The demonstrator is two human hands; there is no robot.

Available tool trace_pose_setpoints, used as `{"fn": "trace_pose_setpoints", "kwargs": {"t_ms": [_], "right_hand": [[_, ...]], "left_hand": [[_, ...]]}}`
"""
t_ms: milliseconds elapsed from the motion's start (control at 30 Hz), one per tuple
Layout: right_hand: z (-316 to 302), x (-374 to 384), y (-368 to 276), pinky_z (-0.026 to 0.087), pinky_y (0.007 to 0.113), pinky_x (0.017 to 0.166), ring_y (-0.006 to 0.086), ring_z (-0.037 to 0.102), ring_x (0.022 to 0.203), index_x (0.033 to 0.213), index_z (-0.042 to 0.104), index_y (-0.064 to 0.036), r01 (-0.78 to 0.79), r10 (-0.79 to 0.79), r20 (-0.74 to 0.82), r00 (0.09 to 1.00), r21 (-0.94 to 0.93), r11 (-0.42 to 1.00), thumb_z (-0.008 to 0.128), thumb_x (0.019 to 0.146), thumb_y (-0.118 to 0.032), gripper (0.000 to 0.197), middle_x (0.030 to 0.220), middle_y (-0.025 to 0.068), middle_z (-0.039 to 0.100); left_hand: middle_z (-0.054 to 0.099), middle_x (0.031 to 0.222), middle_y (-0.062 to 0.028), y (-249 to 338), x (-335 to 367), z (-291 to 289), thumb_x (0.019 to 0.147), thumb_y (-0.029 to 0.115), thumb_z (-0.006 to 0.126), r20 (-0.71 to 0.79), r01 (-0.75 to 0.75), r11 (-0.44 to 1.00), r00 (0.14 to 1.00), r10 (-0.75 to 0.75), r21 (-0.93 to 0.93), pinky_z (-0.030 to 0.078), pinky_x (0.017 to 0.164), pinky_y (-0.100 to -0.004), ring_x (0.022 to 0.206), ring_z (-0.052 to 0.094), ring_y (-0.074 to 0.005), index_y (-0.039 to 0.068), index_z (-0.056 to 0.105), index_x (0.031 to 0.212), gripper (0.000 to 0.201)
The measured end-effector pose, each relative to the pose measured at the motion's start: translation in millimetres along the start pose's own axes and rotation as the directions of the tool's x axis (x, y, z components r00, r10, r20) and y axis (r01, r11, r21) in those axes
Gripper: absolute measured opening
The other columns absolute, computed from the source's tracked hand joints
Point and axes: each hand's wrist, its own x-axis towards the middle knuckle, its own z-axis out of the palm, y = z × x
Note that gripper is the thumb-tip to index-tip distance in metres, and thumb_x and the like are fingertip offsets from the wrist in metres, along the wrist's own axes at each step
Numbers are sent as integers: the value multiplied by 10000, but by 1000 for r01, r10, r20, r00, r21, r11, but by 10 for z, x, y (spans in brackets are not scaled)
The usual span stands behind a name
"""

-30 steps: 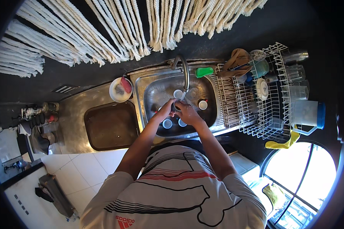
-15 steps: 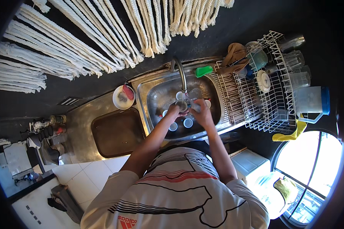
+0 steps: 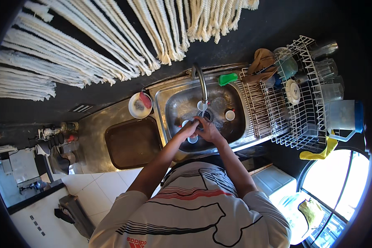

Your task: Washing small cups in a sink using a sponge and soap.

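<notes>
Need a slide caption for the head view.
Both hands meet over a steel sink under the faucet, dish rack alongside.

— What are you working in there? What's it made of?

— Your sink (image 3: pixel 175 103) is brushed steel, wet and glossy where the light hits, and the curved tap (image 3: pixel 200 82) is polished metal.

— And beside you?

— The drying rack (image 3: pixel 306 120) is white coated wire. The tumblers (image 3: pixel 328 80) in it look like clear glass, the jug (image 3: pixel 344 118) like cloudy plastic. The yellow glove (image 3: pixel 318 152) has a dull rubber look. The cords (image 3: pixel 111 53) above are rough, matt cotton rope.
</notes>
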Motion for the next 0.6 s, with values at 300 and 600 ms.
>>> {"fn": "trace_pose_setpoints", "kwargs": {"t_ms": [300,600], "right_hand": [[491,625,313,490,297,762,154,638,884,1176,634,-92,-346,255,248,935,799,491,637,878,-406,433,982,67,672],[900,1308,549,521,446,800,347,668,938,1259,520,-117,-471,503,-96,859,240,849,664,776,-614,707,998,185,681]], "left_hand": [[580,677,-38,-227,-173,-282,968,523,507,-186,-164,977,973,137,-139,438,466,-259,519,537,-112,67,574,932,463],[608,820,-52,-395,-168,-443,1033,212,444,-155,-331,912,941,301,-240,479,568,-270,613,563,-130,103,537,1219,235]]}}
